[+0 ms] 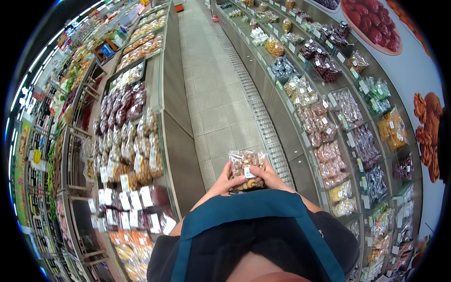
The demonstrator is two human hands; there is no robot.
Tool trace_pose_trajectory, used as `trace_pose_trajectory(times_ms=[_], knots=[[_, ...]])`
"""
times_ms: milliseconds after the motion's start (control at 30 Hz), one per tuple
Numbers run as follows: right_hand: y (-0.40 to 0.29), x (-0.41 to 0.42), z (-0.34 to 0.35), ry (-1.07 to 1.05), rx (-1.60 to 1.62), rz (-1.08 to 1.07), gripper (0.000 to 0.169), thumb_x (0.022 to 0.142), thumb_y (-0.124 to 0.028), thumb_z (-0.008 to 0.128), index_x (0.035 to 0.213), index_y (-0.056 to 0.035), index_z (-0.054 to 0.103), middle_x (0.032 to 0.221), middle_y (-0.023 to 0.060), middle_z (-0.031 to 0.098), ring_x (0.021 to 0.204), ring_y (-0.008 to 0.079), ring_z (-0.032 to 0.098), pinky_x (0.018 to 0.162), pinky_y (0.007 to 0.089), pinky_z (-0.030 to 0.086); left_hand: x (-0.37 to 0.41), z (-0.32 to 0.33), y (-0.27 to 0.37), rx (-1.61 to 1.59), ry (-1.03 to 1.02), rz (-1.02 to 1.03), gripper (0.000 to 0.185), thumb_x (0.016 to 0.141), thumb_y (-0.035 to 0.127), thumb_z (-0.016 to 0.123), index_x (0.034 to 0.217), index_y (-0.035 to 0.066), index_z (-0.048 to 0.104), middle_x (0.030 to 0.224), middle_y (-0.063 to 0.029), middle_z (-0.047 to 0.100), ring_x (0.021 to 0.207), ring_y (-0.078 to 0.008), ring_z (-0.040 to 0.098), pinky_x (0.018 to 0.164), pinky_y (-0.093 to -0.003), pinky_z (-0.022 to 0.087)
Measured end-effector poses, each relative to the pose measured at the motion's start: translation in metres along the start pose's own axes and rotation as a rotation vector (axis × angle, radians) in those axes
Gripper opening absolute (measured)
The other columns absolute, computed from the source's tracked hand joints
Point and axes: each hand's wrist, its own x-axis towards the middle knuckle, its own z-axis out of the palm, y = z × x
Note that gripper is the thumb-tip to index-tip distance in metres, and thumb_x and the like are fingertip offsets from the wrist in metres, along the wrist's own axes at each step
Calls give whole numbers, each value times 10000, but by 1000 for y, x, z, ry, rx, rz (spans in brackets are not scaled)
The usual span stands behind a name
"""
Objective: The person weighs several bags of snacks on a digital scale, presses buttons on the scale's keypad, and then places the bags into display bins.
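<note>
Both of my hands hold one clear plastic bag of mixed nuts (253,161) in front of my apron. My left hand (225,181) grips its left side, the thumb lying across the lower front. On the right side, my right hand (272,175) has its thumb by the small white label (248,172). Cashew-like nuts show at the bottom of the bag, and rounder brown ones fill the upper part. The fingers behind the bag are mostly hidden. A teal apron (243,209) covers my chest.
A display counter (162,81) with bagged dry goods runs along my left. Stepped shelves (299,132) of small bags line the right. Between them lies a tiled aisle floor (215,116) with a metal drain grate (259,112). Vegetable racks (70,123) stand farther left.
</note>
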Motion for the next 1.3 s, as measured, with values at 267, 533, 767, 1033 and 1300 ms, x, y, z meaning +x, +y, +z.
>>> trace_pose_trajectory(times_ms=[267, 533, 767, 1033, 1300], knots=[[-74, 240, -44, 94, 210, 56, 613, 862, -230, 653, 1341, -21, 331, 1248, 123, 491, 1097, 193, 539, 895, 324, 476, 236, -98, 138, 235, -69, -113, 1071, 731, 326, 789, 1427, -90, 91, 1386, -231, 361, 1300, -294, 369, 1073, -368, 299], [-186, 513, -56, -47, 110, -27, 701, 825, -260, 688, 1359, -9, 309, 1267, 130, 486, 1155, 202, 495, 975, 340, 413, 440, -202, 305, 278, -24, -48, 1036, 727, 298, 797, 1433, -57, 127, 1410, -220, 342, 1312, -293, 353, 1084, -373, 273], [-252, 745, -60, -125, 63, 76, 755, 798, -279, 729, 1341, 16, 296, 1229, 125, 498, 1138, 197, 499, 970, 327, 416, 596, -301, 421, 149, 42, -11, 1005, 739, 256, 790, 1436, -38, 130, 1394, -204, 360, 1312, -277, 358, 1084, -382, 280], [-322, 991, -62, -163, 277, 49, 745, 825, -285, 695, 1386, -35, 272, 1276, 127, 478, 1152, 222, 503, 972, 334, 424, 790, -409, 579, 481, 42, -18, 1064, 710, 333, 814, 1419, -81, 137, 1378, -255, 358, 1297, -327, 371, 1078, -407, 294], [-405, 1148, -103, 61, 613, 54, 590, 852, -295, 615, 1319, -11, 394, 1195, 147, 571, 1049, 244, 601, 918, 357, 499, 988, -463, 693, 657, -187, -12, 1057, 699, 427, 796, 1418, -63, 196, 1346, -260, 397, 1288, -324, 384, 1054, -403, 331]])
